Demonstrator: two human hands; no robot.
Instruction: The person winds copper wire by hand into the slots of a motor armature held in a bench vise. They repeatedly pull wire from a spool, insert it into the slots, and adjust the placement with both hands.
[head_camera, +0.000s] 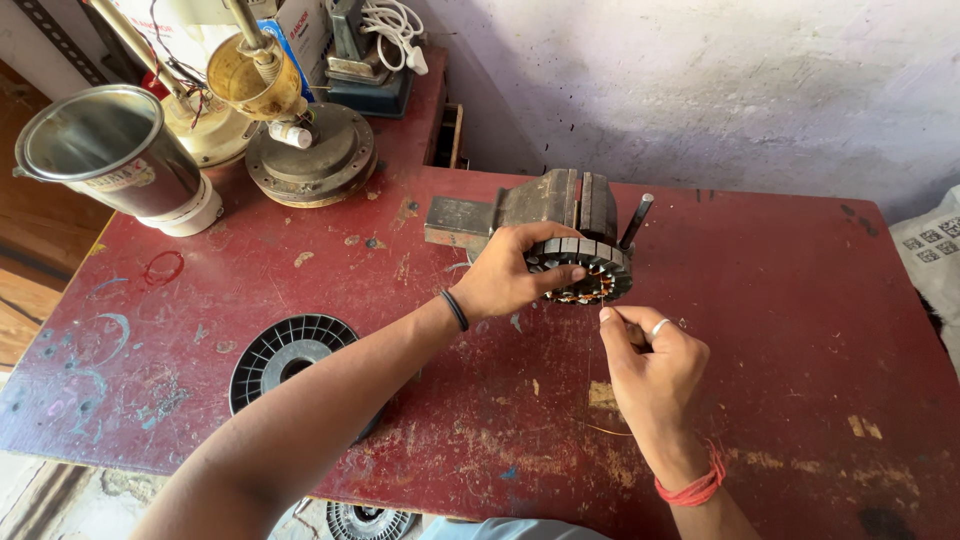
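A round slotted metal stator core (590, 272) with copper windings rests near the middle of the red table, in front of a grey bench vise (540, 205). My left hand (505, 275) grips the core's left rim, thumb on its face. My right hand (650, 360) sits just below the core, fingers pinched on a thin copper wire (600, 420) that runs down toward the table's front edge.
A black ribbed plastic disc (285, 355) lies front left. At the back left stand a steel cup (110, 150), a round motor housing (310, 155) and a brass-coloured part (245, 75). The worn red table (800, 300) meets a white wall.
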